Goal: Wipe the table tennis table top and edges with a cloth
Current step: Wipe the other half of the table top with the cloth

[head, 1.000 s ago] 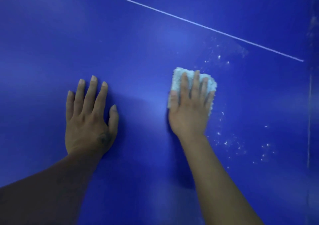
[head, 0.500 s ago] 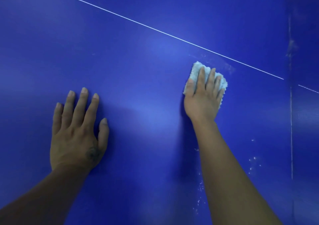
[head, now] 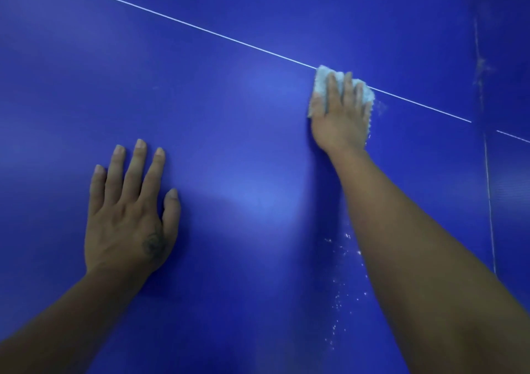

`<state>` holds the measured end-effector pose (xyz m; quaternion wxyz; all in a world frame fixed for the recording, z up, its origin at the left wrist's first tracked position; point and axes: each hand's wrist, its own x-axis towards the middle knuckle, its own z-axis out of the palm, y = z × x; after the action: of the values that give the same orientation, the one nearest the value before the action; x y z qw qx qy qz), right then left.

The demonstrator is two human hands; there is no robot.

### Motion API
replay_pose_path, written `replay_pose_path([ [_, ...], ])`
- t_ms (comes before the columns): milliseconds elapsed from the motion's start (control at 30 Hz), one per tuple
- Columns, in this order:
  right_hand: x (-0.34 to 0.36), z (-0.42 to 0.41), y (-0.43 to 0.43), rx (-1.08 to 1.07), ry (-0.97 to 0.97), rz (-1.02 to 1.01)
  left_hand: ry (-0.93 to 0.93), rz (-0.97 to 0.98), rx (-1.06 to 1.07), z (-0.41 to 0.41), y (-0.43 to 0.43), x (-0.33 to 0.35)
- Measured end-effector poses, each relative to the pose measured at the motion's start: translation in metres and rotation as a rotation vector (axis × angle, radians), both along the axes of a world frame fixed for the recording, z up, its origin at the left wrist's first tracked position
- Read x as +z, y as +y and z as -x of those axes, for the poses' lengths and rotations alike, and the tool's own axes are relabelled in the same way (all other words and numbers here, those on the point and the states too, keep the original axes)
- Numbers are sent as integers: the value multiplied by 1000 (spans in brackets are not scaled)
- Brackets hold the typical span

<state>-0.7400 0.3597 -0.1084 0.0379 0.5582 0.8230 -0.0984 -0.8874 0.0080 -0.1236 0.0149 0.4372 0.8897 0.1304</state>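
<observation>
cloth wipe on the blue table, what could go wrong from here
1. The white specks lie beside the right forearm, nearer than the cloth; they may get missed or dragged by the arm.
2. The left hand presses flat on the table and may leave prints.
3. The right hand covers most of the small cloth, so bare skin might smear the surface.

Left grip (head: 129, 216) lies flat at 8 o'clock, fingers (head: 134, 170) straight and spread. Right grip (head: 341, 115), at 1 o'clock, presses flat, arm outstretched.
</observation>
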Motion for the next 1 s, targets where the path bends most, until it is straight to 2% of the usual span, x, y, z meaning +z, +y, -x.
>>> replay_pose_path([
  [100,3,-32,4,-113,-4,19,3,11,-7,-1,0,-1],
  [200,4,-26,-19,-157,-4,26,3,27,-17,-4,-4,-1],
  [367,-2,8,-107,143,13,-22,17,26,-80,-23,-32,-2],
  [467,-4,-9,-130,244,52,-3,-5,36,-90,-39,-52,-4],
  [667,3,-88,-81,-17,-1,-6,0,39,-95,-44,-58,-6],
  [800,3,-89,-94,-146,-16,10,4,66,-78,-44,-59,-3],
  [900,0,-60,-134,-96,-3,-12,-7,85,-66,-45,-59,-1],
  [1000,-2,-32,-188,70,26,-48,-9,91,-67,-46,-59,-1],
])
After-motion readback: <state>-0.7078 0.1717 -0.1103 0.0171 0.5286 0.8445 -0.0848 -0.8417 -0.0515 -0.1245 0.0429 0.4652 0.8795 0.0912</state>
